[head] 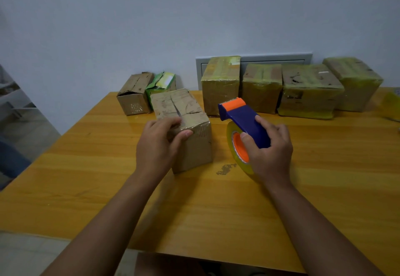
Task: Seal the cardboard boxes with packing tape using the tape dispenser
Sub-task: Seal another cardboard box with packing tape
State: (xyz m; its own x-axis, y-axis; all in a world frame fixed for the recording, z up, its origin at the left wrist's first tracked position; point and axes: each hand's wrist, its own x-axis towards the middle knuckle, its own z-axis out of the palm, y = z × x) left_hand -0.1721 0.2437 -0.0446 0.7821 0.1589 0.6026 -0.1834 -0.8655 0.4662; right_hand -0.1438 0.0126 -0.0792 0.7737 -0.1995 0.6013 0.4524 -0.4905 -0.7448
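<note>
A small cardboard box (184, 124) is gripped at its near top edge by the left hand (158, 145); the tape dispenser (244, 122) is held in the right hand's (268, 152) grip above the counter (108, 178).

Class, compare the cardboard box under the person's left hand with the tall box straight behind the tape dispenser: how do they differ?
The near box is plain brown with its top seam showing; the tall box is wrapped in yellowish tape. The left hand grips the near box; the tall box stands untouched by the wall. Both are cardboard, upright on the table.
</note>
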